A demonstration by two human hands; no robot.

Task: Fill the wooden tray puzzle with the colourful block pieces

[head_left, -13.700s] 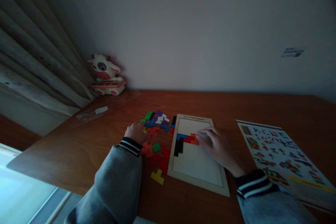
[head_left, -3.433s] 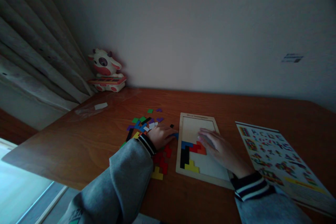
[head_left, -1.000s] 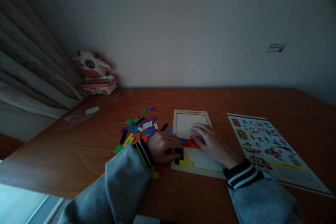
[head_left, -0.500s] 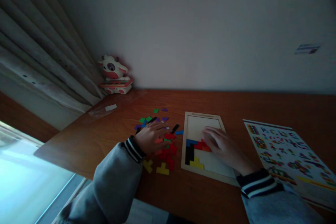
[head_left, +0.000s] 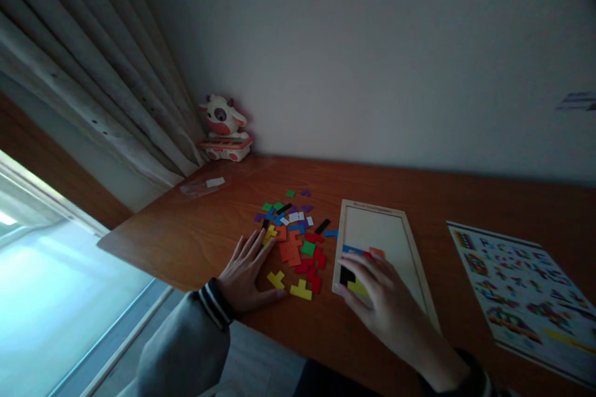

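Observation:
My left hand (head_left: 244, 276) lies flat on the table with its fingers spread, beside a heap of coloured puzzle pieces (head_left: 289, 251). Its fingertips reach a yellow piece (head_left: 270, 234), and the thumb points below another yellow piece (head_left: 276, 279). Over the lower left of the wooden puzzle board (head_left: 410, 232) is my right hand (head_left: 384, 298), fingers curved and thumb apart, with nothing seen between them. Partly covered by it, a blue piece (head_left: 352, 249), a black piece (head_left: 346, 276), a yellow piece (head_left: 357, 287) and an orange piece (head_left: 377, 252) lie in the board.
A printed pattern sheet (head_left: 521, 291) lies right of the board. A toy cow with a keyboard (head_left: 226, 130) stands at the back left by the curtain (head_left: 116, 74). Near it lies clear plastic with a white label (head_left: 215, 182). The table's front edge runs just below the hands.
My left hand has moved off the heap to the left and spread out, uncovering pieces. My right hand has shifted toward the board's lower left edge and its fingers have parted. The view has turned slightly.

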